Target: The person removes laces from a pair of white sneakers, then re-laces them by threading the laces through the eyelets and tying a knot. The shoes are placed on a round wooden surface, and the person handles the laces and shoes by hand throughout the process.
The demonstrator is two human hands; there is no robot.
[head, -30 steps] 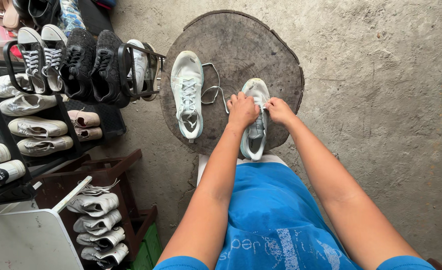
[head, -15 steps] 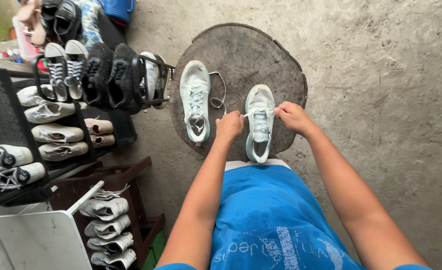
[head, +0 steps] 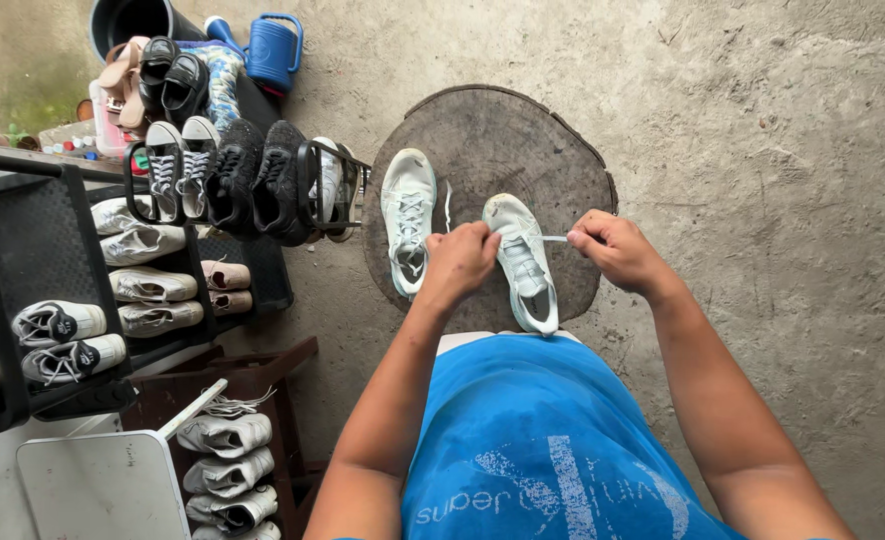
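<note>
Your hands have parted: left hand and right hand now pinch the white lace taut (fingertips closed) across the pale mesh sneaker.

Blue printed shirt, bare arms, bare hands

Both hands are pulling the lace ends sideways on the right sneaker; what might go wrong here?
The left hand and right hand pull the lace apart over the right sneaker; uneven tension could leave unequal ends. That sneaker's heel lies near the edge of the round slab, so a tug may slide it off.
</note>
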